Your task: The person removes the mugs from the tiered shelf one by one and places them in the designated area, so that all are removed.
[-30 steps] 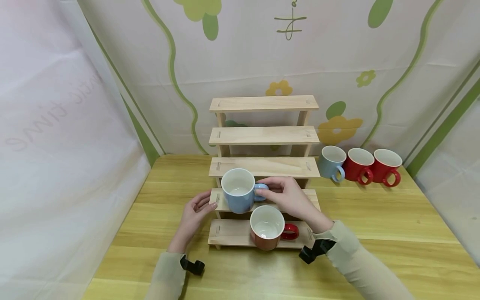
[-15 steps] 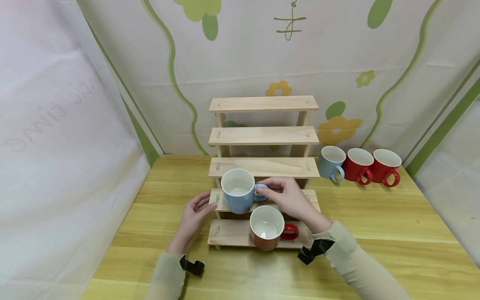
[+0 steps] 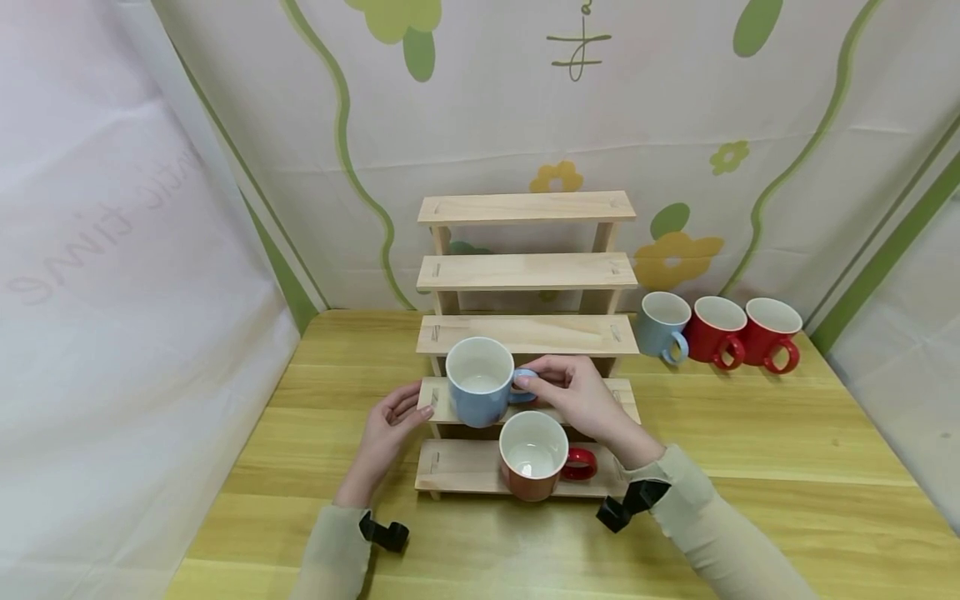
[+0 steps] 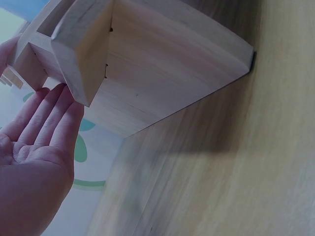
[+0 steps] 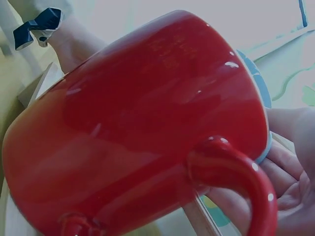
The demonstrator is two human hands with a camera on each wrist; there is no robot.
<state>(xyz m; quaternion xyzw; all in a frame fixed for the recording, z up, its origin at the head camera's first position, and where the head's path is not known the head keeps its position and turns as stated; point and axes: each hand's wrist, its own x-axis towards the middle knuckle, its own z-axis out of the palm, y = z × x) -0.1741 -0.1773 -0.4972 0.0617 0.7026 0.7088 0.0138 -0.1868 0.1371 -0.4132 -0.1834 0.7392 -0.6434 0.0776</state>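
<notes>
In the frame's centre, the right hand (image 3: 581,404) pinches a blue mug (image 3: 478,407) by its handle (image 3: 522,398); left of centre, the left hand (image 3: 388,429), fingers nearly straight, touches the wooden rack (image 3: 525,333).

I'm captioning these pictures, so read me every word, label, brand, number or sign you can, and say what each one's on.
"time", mirrored, on the left-hand cloth.
"ntic", probably: mirrored and faint, just before it; the word's start isn't legible.
Green script-like sign on the back cloth, cut off at the picture's top edge: not readable.
No lettering visible on the blue mugs, red mugs or wooden rack.
</notes>
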